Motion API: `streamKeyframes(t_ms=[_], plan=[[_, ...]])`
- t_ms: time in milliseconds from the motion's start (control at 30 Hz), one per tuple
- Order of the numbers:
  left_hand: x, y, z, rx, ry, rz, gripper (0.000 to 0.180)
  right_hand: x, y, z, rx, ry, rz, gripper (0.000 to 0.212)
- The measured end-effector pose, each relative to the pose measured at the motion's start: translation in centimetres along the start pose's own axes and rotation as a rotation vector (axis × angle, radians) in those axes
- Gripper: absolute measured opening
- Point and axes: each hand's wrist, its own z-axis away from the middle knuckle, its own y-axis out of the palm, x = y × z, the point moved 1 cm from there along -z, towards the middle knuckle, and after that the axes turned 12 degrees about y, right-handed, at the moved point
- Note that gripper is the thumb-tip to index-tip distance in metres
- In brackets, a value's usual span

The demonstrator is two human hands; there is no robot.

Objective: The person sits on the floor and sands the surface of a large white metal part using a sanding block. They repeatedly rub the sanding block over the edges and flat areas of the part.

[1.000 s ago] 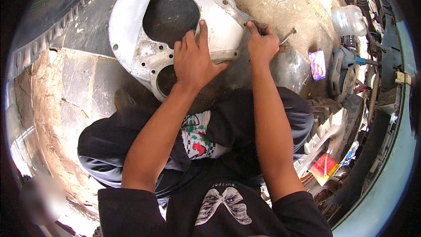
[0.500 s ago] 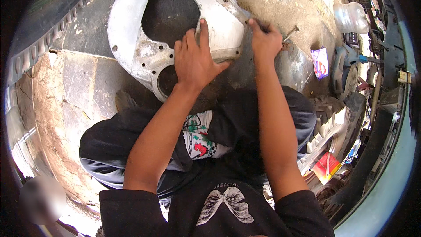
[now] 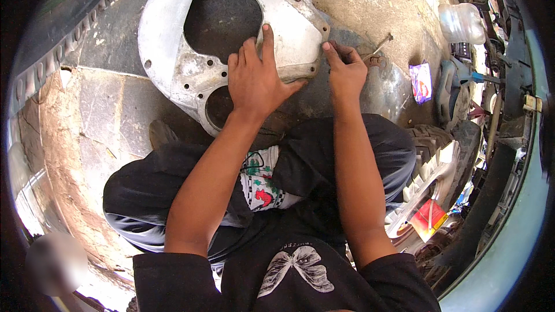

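A silvery cast-metal housing [image 3: 292, 40], likely a bell housing, lies on the floor in front of my crossed legs. It has a large opening, a smaller round one nearer me, and several bolt holes around its rim. My left hand [image 3: 254, 81] rests on it between the two openings, fingers stretched out and thumb spread to the right. At the housing's right edge, just below a corner hole, is my right hand [image 3: 347, 72]. Its thumb and fingers are closed in a pinch against that edge; whatever they hold, if anything, is hidden.
Right of my right hand lies a thin metal rod [image 3: 378, 46], with a purple packet [image 3: 421, 82] beyond it. Farther right are a clear plastic bottle [image 3: 462, 23], a red and yellow box [image 3: 428, 219] and cluttered metal parts. A dark ribbed object [image 3: 63, 29] stands at the far left.
My right hand has slid a little toward me along the housing's right edge, from the corner hole to below it. The left hand stays in place on the housing.
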Motion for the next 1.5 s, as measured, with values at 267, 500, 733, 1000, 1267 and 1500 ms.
streamKeyframes(t_ms=[267,500,733,1000,1267,1500], plan=[[-0.2,0.1,-0.1,-0.005,0.025,-0.021,0.131,1.1,1.3,-3.1,-0.068,-0.008,0.018,0.034],[-0.1,0.2,-0.5,-0.023,0.027,-0.025,0.131,1.7,1.1,-2.1,-0.023,-0.040,0.039,0.034],[-0.1,0.1,-0.1,-0.012,0.000,0.001,0.132,1.6,0.1,1.5,-0.029,0.028,0.205,0.032],[0.0,-0.1,-0.2,-0.031,0.019,-0.027,0.128,-0.1,-0.4,1.8,-0.003,-0.039,0.231,0.039],[0.1,-0.1,-0.4,0.012,-0.016,-0.005,0.130,0.1,-0.7,2.8,-0.024,-0.058,0.311,0.038],[0.1,0.4,0.3,-0.041,0.010,-0.032,0.133,2.3,0.1,2.5,-0.048,0.006,0.283,0.042]])
